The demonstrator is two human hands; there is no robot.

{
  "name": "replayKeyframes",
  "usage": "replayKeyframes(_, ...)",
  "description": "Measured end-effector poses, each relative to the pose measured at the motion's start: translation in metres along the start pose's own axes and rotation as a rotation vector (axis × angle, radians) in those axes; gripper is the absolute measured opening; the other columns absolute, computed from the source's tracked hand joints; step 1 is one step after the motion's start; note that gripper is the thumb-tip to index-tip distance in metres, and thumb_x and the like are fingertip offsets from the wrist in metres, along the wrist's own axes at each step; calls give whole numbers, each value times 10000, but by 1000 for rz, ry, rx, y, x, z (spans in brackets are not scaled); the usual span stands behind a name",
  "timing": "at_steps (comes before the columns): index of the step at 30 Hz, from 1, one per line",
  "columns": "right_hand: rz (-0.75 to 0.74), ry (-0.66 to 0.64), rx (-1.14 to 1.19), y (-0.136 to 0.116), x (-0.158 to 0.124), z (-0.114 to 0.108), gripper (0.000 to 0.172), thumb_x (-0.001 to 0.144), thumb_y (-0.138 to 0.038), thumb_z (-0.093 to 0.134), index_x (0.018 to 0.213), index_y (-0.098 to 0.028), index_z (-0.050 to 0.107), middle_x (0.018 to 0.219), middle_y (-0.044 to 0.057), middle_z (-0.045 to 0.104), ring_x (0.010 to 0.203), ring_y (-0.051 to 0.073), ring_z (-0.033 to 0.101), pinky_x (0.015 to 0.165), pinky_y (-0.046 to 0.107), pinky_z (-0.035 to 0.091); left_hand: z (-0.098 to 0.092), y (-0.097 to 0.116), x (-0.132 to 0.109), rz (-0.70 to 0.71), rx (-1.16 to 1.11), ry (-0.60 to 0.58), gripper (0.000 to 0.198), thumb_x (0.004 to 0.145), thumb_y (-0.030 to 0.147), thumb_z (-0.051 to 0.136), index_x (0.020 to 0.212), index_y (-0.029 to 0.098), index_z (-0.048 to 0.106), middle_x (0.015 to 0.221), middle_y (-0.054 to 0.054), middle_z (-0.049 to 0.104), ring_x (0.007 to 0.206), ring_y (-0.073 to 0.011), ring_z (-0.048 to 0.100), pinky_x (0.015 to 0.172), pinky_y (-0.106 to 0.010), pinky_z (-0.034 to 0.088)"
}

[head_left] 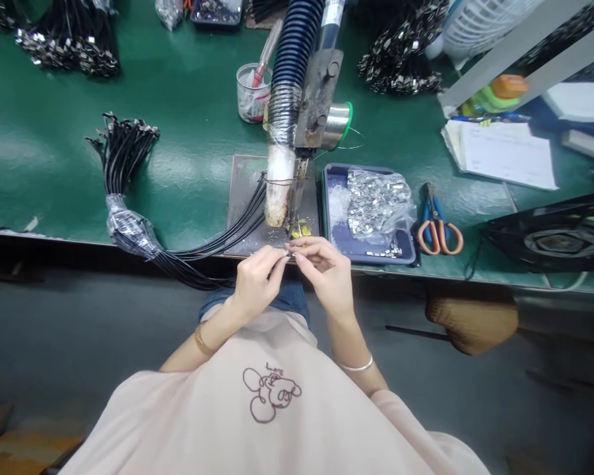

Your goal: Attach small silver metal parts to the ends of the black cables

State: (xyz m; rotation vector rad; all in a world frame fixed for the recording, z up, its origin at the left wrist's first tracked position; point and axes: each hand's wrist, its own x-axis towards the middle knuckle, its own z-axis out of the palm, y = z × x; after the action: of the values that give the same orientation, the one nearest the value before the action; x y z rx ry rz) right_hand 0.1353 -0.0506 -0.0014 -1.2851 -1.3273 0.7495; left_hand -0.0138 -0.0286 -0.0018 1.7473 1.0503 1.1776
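My left hand pinches the end of a thin black cable at the table's front edge. Fingertip to fingertip with it, my right hand is closed on something tiny that I cannot make out. A small dark piece shows between the two hands. Just beyond them, a soldering iron points down from a metal holder, its tip above a yellow sponge. A bundle of black cables, wrapped in clear plastic, lies to the left, with strands running toward my left hand.
A blue tray holds a bag of small metal connectors. Beside it lie cutters and a black fan-like device. Above the board hangs a ribbed hose. A solder spool and plastic cup stand behind.
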Motion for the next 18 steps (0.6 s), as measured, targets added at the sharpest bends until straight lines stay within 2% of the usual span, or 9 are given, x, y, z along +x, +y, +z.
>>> replayKeyframes(2,-121,40,-155,-4,-3,1,110,886,-201,660,787,-229,698,1010,51,758,932,189,754,838,354,645,0,0,0,-197,-198,-67,247,930,372,621,768,186,625,684,-20,642,577,-121,551,596,-251,450)
replayKeyframes(4,-229,68,-256,-8,-6,2,128,890,-182,654,783,-237,700,1000,48,765,952,194,744,873,375,636,-2,0,1,-394,-450,-169,361,873,516,676,767,184,585,594,18,598,443,-76,443,470,-220,362)
replayKeyframes(5,-243,67,-260,-9,-6,2,128,892,-185,657,786,-239,702,993,45,766,943,192,744,862,370,637,-3,-1,3,-472,-559,-213,414,830,569,706,771,181,576,557,32,583,399,-58,381,426,-210,303)
replayKeyframes(7,-178,54,-190,-8,-6,2,102,901,-214,666,809,-237,707,977,40,760,906,185,747,796,341,644,-6,0,7,-575,-689,-246,477,744,608,769,785,169,589,514,41,573,369,-33,298,397,-198,206)
replayKeyframes(10,-32,99,-33,-5,-5,2,111,945,-275,635,867,-230,700,954,33,750,854,172,755,764,317,649,-9,0,14,-633,-715,-206,471,684,568,828,759,149,626,477,52,542,378,-18,255,412,-196,148)
replayKeyframes(12,-18,172,7,-4,-5,2,134,980,-283,589,906,-230,688,958,31,751,850,164,761,799,321,651,-7,0,17,-630,-705,-168,449,664,538,845,710,145,633,460,60,512,391,-20,275,423,-198,158)
replayKeyframes(14,-70,216,-51,-5,-7,1,121,984,-259,582,924,-234,683,966,32,757,866,165,763,800,323,650,-4,-1,19,-613,-699,-114,429,637,509,863,676,145,638,462,62,499,416,-29,317,436,-197,194)
replayKeyframes(18,-335,197,-291,-7,-9,1,107,910,-155,664,910,-257,695,930,28,779,864,187,760,777,348,645,1,-3,22,-584,-696,-39,374,592,447,880,633,153,652,483,70,485,469,-42,367,470,-199,275)
